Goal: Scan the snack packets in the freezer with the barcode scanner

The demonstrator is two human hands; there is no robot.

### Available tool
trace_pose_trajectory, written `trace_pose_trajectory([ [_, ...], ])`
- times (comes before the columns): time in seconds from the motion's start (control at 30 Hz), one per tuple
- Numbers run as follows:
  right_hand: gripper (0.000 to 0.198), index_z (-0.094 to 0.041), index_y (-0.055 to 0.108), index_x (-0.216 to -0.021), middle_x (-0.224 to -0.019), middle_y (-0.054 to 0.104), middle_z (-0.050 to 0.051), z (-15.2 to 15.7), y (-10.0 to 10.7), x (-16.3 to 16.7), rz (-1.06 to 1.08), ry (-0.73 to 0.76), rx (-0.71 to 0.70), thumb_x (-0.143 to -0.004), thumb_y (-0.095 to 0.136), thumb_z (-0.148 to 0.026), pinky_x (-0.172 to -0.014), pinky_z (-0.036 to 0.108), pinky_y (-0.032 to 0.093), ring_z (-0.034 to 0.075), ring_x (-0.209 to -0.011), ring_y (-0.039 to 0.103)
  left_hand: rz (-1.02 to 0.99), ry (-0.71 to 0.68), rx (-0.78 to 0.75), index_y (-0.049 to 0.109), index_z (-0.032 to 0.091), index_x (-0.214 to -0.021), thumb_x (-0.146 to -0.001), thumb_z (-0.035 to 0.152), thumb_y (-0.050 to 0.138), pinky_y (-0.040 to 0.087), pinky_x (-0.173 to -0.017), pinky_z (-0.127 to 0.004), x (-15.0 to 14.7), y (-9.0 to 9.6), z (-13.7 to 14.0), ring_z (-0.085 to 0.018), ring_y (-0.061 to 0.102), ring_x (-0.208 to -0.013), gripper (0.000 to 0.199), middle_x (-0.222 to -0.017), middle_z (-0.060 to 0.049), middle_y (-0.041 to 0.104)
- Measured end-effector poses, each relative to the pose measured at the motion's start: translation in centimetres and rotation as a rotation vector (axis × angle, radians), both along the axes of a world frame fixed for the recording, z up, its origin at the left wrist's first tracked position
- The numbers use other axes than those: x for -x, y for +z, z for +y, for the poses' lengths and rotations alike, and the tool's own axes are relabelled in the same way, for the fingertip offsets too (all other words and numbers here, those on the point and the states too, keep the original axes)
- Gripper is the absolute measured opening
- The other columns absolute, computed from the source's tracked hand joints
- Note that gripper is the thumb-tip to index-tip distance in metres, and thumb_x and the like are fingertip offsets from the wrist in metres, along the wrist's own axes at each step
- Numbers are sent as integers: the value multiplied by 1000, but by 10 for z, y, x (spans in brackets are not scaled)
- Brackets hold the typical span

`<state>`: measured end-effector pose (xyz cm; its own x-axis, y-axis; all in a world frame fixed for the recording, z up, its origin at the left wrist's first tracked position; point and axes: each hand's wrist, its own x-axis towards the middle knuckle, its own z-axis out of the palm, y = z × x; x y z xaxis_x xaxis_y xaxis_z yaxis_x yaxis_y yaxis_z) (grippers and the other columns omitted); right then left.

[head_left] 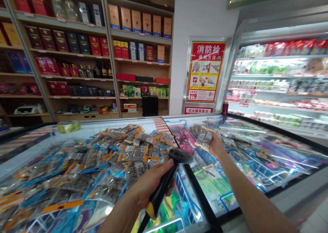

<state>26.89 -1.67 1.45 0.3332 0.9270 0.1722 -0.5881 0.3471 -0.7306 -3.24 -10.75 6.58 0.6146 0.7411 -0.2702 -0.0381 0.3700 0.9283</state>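
Wrapped round the handle of a black barcode scanner with a yellow accent is my left hand. The scanner's head points away to the right, above the dark frame between two glass lids. Pinched in my right hand is a small clear snack packet with pale orange edges, held over the right lid. A large spread of similar packets, with blue and orange edges, covers the left glass lid. More packets lie on the right lid, beyond my right forearm.
Under the sliding glass lids of the chest freezer are wire baskets and coloured bags. A tape roll sits at the far left edge, and a dark red can at the far corner. Shelves of boxes and a lit refrigerated display stand behind.
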Motion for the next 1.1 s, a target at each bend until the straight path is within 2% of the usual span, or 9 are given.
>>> trace_pose_trajectory([
  [0.13, 26, -19, 59, -93, -77, 68, 4, 0, 0, -1, 2, -8, 34, -76, 44, -31, -62, 39, 52, 20, -64, 63, 8, -7, -10, 50, 12, -67, -68, 52, 49, 31, -40, -18, 0, 0, 1, -7, 46, -39, 40, -51, -2, 53],
  [0.33, 22, -19, 60, -89, -74, 68, 3, -2, 2, 2, 2, -39, 7, -76, 44, -28, -62, 37, 52, 19, -64, 63, -4, 26, -21, 47, 13, -62, -68, 51, 50, 31, -39, -18, 0, 4, -1, -7, 45, -38, 38, -49, -1, 53],
  [0.67, 26, -19, 58, -94, -76, 68, 3, -6, 6, 7, -6, -23, 34, -76, 42, -28, -62, 38, 52, 19, -66, 63, -38, 16, 13, 48, 13, -63, -66, 52, 51, 31, -39, -18, 1, 1, 1, -7, 46, -39, 39, -50, -1, 53],
  [0.97, 24, -18, 58, -93, -81, 67, 5, -2, 1, 4, -21, -31, 9, -76, 44, -27, -64, 39, 51, 20, -68, 63, -28, -1, -44, 47, 13, -62, -67, 52, 50, 31, -42, -19, 2, 5, -2, -7, 45, -40, 39, -50, 0, 52],
  [1.1, 22, -18, 59, -90, -78, 68, 5, 0, -1, 3, -21, -31, -7, -75, 46, -27, -65, 41, 51, 22, -68, 63, -34, -24, -114, 47, 13, -63, -70, 51, 47, 30, -43, -19, 3, 4, -1, -7, 45, -41, 39, -51, 0, 52],
])
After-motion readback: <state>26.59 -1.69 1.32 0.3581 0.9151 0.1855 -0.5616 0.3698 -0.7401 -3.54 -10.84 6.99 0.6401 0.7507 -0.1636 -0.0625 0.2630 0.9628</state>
